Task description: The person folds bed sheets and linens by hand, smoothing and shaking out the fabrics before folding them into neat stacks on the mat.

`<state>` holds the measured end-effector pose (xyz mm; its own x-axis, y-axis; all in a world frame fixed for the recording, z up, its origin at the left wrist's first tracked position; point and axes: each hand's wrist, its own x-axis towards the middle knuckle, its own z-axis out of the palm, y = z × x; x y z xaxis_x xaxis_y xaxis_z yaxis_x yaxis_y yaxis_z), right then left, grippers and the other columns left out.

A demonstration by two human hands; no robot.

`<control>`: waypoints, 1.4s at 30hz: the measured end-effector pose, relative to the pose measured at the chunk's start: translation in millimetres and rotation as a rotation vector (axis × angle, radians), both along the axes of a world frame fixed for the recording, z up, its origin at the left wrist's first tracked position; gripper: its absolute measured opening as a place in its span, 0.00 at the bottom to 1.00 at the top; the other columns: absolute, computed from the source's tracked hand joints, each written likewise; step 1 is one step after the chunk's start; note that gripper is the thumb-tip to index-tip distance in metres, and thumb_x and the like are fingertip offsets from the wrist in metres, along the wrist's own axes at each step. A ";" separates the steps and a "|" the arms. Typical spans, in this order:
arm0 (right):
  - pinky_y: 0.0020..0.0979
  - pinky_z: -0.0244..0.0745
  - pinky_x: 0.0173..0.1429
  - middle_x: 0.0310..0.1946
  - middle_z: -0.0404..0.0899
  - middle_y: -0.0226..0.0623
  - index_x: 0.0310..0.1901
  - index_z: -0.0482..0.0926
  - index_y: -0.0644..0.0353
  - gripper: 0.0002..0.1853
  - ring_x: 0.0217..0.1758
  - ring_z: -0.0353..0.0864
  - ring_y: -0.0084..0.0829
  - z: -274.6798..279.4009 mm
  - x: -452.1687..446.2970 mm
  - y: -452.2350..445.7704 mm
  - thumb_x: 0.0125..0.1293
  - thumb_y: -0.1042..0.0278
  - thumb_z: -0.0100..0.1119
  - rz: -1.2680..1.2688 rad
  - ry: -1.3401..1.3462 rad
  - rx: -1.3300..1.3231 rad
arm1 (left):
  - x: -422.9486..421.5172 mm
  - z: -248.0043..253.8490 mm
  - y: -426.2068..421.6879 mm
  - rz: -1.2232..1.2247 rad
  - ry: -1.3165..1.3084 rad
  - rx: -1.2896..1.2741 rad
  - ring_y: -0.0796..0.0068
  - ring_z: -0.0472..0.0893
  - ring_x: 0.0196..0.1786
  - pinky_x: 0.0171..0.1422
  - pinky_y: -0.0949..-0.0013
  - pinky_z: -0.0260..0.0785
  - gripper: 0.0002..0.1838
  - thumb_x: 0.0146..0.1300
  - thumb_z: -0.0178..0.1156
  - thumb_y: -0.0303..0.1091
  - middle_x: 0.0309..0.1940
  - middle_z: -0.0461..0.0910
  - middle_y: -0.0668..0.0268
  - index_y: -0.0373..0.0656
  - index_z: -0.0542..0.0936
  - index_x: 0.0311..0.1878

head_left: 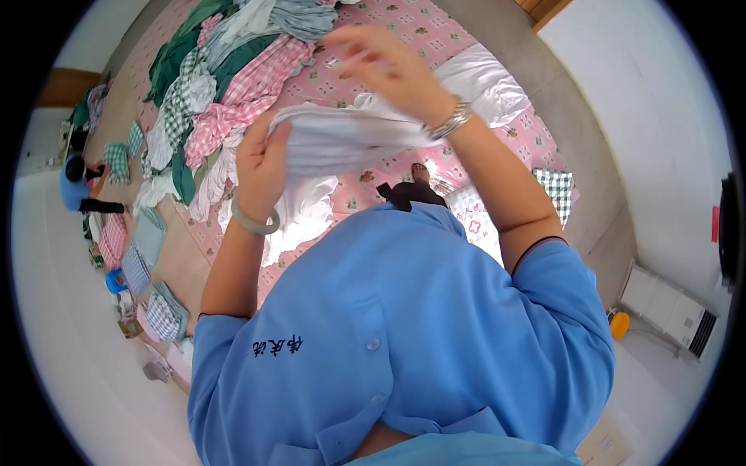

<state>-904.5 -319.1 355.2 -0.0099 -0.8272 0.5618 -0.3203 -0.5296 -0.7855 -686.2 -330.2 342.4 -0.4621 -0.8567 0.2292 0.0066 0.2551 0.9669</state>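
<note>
The white cloth is held aloft over the pink floral sheet spread on the floor, about midway between the sheet's left and right edges. The left hand pinches one end of it, thumb against fingers. The right hand is blurred above the cloth's other end, fingers loosely parted and no fabric visible in them; that end lies close by the metal watchband, and whether it touches the wrist cannot be told.

For steady handling, the left pinch is best kept close to the border, so the fabric hangs from its edge rather than from a bunched middle. The folds run lengthwise from the left hand, so a second grip at the opposite border, drawn level, should pull them flat. The watchband could snag a thread; fabric is better kept clear of it, while the smooth bangle looks less likely to catch.

Height matters too. Another white cloth lies crumpled below; whether it joins the held one is unclear, so lifting gently seems wise. The pink gingham cloth, in the heap toward the sheet's left edge, is near enough to be swept by a wide swing.
</note>
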 end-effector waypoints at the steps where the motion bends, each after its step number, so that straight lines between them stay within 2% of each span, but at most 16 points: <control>1: 0.22 0.69 0.41 0.35 0.76 0.31 0.42 0.74 0.59 0.12 0.35 0.74 0.20 -11.6 -33.8 -0.4 0.57 0.67 0.53 -0.096 -0.056 0.036 | -2.8 1.2 -7.4 -0.023 -0.007 0.004 0.85 0.71 0.38 0.42 0.82 0.63 0.10 0.61 0.47 0.26 0.35 0.75 0.67 0.34 0.71 0.44; 4: 0.22 0.69 0.39 0.31 0.77 0.33 0.39 0.76 0.58 0.11 0.34 0.75 0.21 -64.4 -139.0 31.2 0.58 0.62 0.53 -0.295 -0.175 0.235 | -6.8 11.2 -30.0 0.155 0.022 -0.203 0.82 0.72 0.35 0.41 0.80 0.64 0.08 0.59 0.50 0.26 0.33 0.76 0.65 0.34 0.74 0.40; 6: 0.22 0.70 0.39 0.29 0.77 0.35 0.38 0.77 0.60 0.12 0.33 0.75 0.22 -103.7 -192.5 66.0 0.58 0.62 0.53 -0.460 0.091 0.528 | -15.5 21.5 -43.6 0.211 0.123 -0.267 0.79 0.73 0.34 0.41 0.78 0.64 0.07 0.58 0.51 0.25 0.32 0.76 0.62 0.33 0.74 0.38; 8: 0.22 0.70 0.39 0.31 0.77 0.38 0.38 0.77 0.61 0.11 0.34 0.76 0.24 -156.8 -220.2 95.6 0.58 0.64 0.52 -0.511 0.155 0.668 | -30.1 37.6 -54.9 0.210 0.140 -0.339 0.77 0.73 0.34 0.40 0.77 0.65 0.07 0.58 0.51 0.24 0.31 0.76 0.61 0.32 0.74 0.37; 10: 0.25 0.70 0.40 0.35 0.77 0.39 0.38 0.77 0.61 0.11 0.37 0.77 0.28 -192.5 -232.3 108.5 0.58 0.65 0.51 -0.462 0.147 0.842 | -47.7 52.8 -68.1 0.193 0.199 -0.617 0.76 0.74 0.29 0.34 0.72 0.68 0.08 0.59 0.51 0.29 0.28 0.75 0.60 0.32 0.73 0.35; 11: 0.25 0.70 0.40 0.35 0.77 0.39 0.38 0.77 0.61 0.11 0.37 0.77 0.28 -210.0 -237.4 106.0 0.58 0.65 0.51 -0.469 0.138 0.840 | -65.1 63.6 -71.8 0.182 0.197 -0.620 0.76 0.74 0.29 0.34 0.72 0.68 0.08 0.59 0.51 0.29 0.28 0.75 0.60 0.32 0.73 0.35; 13: 0.29 0.70 0.42 0.37 0.77 0.39 0.39 0.77 0.59 0.10 0.38 0.77 0.33 -241.0 -239.4 87.7 0.58 0.69 0.49 -0.428 -0.007 0.616 | -103.3 86.0 -78.9 0.328 0.191 -0.870 0.75 0.69 0.18 0.19 0.72 0.63 0.07 0.59 0.47 0.26 0.20 0.72 0.58 0.32 0.71 0.30; 17: 0.32 0.68 0.45 0.35 0.76 0.39 0.39 0.76 0.57 0.13 0.39 0.72 0.39 -271.0 -260.9 15.1 0.52 0.78 0.46 -0.491 0.132 0.440 | -153.0 118.9 -111.3 0.273 0.083 -1.118 0.77 0.58 0.12 0.12 0.75 0.50 0.07 0.60 0.43 0.26 0.13 0.64 0.60 0.32 0.68 0.29; 19: 0.33 0.67 0.45 0.34 0.76 0.38 0.38 0.76 0.56 0.15 0.40 0.71 0.40 -273.7 -281.5 -6.3 0.49 0.81 0.45 -0.512 0.184 0.375 | -185.8 131.2 -117.0 0.206 0.235 -1.051 0.78 0.52 0.11 0.12 0.77 0.42 0.06 0.58 0.40 0.23 0.10 0.57 0.62 0.34 0.67 0.30; 21: 0.33 0.66 0.47 0.34 0.76 0.35 0.35 0.75 0.54 0.15 0.42 0.69 0.38 -274.8 -303.2 -23.0 0.45 0.80 0.46 -0.214 0.286 0.596 | -209.6 142.9 -127.3 0.292 0.129 -1.102 0.78 0.52 0.11 0.12 0.78 0.42 0.05 0.57 0.39 0.23 0.08 0.56 0.62 0.34 0.66 0.31; 22: 0.33 0.66 0.47 0.34 0.76 0.35 0.35 0.75 0.54 0.15 0.42 0.69 0.38 -280.9 -313.0 -28.7 0.45 0.80 0.46 -0.197 0.279 0.596 | -218.1 147.9 -132.5 0.377 0.026 -1.145 0.78 0.52 0.10 0.12 0.78 0.41 0.05 0.56 0.39 0.22 0.07 0.55 0.62 0.35 0.66 0.32; 24: 0.32 0.66 0.47 0.33 0.75 0.31 0.34 0.75 0.52 0.14 0.43 0.69 0.36 -298.4 -331.7 -34.3 0.43 0.78 0.48 -0.052 0.445 0.496 | -233.0 154.2 -141.8 0.352 0.131 -1.066 0.78 0.53 0.09 0.10 0.79 0.43 0.04 0.56 0.41 0.22 0.06 0.56 0.61 0.35 0.66 0.32; 26: 0.31 0.66 0.48 0.33 0.76 0.29 0.33 0.75 0.52 0.13 0.44 0.68 0.35 -301.0 -342.0 -38.2 0.43 0.75 0.49 0.000 0.437 0.478 | -242.6 161.0 -145.7 0.460 0.258 -1.033 0.70 0.67 0.10 0.11 0.76 0.59 0.08 0.56 0.45 0.23 0.08 0.65 0.56 0.34 0.70 0.23; 28: 0.32 0.66 0.47 0.32 0.75 0.29 0.34 0.75 0.52 0.12 0.42 0.68 0.35 -296.1 -345.8 -38.3 0.43 0.72 0.51 -0.022 0.379 0.447 | -236.9 169.2 -147.1 0.463 0.213 -1.019 0.66 0.74 0.14 0.15 0.72 0.70 0.06 0.55 0.46 0.24 0.12 0.70 0.52 0.35 0.70 0.24; 30: 0.32 0.66 0.46 0.32 0.75 0.29 0.34 0.75 0.52 0.12 0.42 0.68 0.35 -284.9 -345.4 -40.7 0.43 0.70 0.52 0.019 0.412 0.500 | -242.2 172.9 -148.8 0.545 0.206 -1.063 0.66 0.75 0.14 0.16 0.71 0.71 0.05 0.53 0.48 0.26 0.13 0.71 0.52 0.36 0.70 0.25; 42: 0.34 0.66 0.42 0.33 0.74 0.30 0.31 0.74 0.53 0.10 0.41 0.69 0.33 -319.4 -394.4 -33.8 0.44 0.63 0.57 -0.060 0.695 0.496 | -257.4 195.0 -153.1 0.715 0.191 -1.058 0.66 0.74 0.13 0.15 0.71 0.70 0.06 0.52 0.51 0.29 0.14 0.72 0.54 0.36 0.71 0.27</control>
<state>-1298.9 -352.8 35.8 0.1511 -0.9881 0.0301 -0.8316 -0.1435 -0.5365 -943.6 -483.3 537.3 0.1366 -0.2617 0.9554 -0.3331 0.8962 0.2931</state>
